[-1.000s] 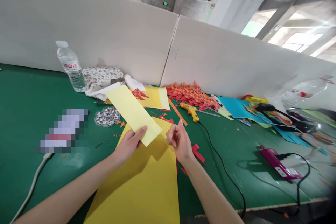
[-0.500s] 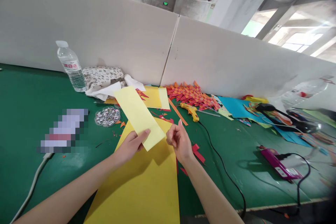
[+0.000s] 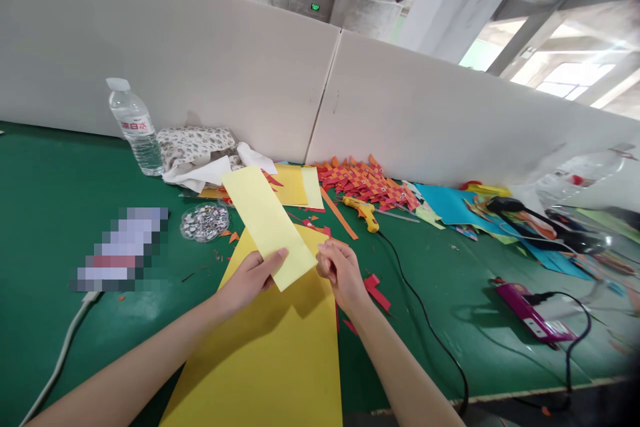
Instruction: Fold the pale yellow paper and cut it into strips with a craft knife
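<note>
My left hand [image 3: 254, 277] is closed on a pale yellow strip of paper [image 3: 267, 223], its thumb on top near the lower end. The strip is held tilted, its far end up and to the left. Beside the strip's lower right corner, my right hand [image 3: 343, 272] is curled closed with thumb and fingers together. Whether anything is in those fingers is hidden. Under both hands lies a large deeper-yellow sheet [image 3: 270, 360], with the hands' shadows on it.
A yellow glue gun [image 3: 364, 212] lies to the right, its black cord running forward. Behind it is a pile of orange-red woven paper pieces [image 3: 363, 180]. A dish of googly eyes [image 3: 205, 222], a phone [image 3: 125, 247] and a water bottle [image 3: 135, 125] stand left. A purple power strip [image 3: 533, 312] lies right.
The thumb of my right hand, raised before, is now folded down against the fingers. The paper strip in my left hand has shifted slightly right and down.
</note>
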{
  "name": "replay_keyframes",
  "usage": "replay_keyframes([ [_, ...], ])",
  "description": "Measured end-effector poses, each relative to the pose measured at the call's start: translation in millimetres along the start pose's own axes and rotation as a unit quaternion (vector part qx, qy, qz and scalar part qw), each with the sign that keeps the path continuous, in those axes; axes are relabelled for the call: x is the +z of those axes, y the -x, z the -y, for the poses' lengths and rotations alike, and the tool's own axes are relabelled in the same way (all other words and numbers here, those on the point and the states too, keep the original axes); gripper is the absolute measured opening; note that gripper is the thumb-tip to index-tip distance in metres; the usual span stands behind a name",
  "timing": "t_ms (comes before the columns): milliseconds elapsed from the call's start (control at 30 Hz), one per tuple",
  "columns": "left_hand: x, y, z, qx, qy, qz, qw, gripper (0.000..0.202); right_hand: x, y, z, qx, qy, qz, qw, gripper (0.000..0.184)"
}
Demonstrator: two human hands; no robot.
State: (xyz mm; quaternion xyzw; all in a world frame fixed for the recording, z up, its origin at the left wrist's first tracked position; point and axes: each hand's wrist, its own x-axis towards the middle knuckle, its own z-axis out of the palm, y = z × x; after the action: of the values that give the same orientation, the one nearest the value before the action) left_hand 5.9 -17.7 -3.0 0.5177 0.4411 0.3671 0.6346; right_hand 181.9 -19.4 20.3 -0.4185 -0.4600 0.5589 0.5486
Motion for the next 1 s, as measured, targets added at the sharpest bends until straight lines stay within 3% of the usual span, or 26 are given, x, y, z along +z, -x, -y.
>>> replay_keyframes([
  [300, 2.5, 2, -3, -0.008, 0.015, 0.033, 0.999, 0.046, -2, -1, -2, 0.001, 0.006, -0.009, 1.0, 0.038],
  [400, 3.4, 5, -3, -0.028, 0.027, 0.086, 0.996, 0.042, -2, -4, -4, 0.014, 0.047, -0.024, 0.999, 0.041],
  [667, 3.8, 12, 3, -0.061, 0.004, 0.237, 0.969, 0.044, 1, -1, -11, 0.021, 0.128, 0.044, 0.991, 0.047],
  [800, 4.6, 13, 3, -0.051, 0.001, 0.239, 0.97, 0.043, 1, 1, -12, -0.015, 0.186, 0.041, 0.982, 0.049],
  [1000, 5.1, 14, -2, -0.095, 0.03, 0.203, 0.974, 0.038, -1, 0, -15, -0.047, 0.246, 0.022, 0.968, 0.046],
])
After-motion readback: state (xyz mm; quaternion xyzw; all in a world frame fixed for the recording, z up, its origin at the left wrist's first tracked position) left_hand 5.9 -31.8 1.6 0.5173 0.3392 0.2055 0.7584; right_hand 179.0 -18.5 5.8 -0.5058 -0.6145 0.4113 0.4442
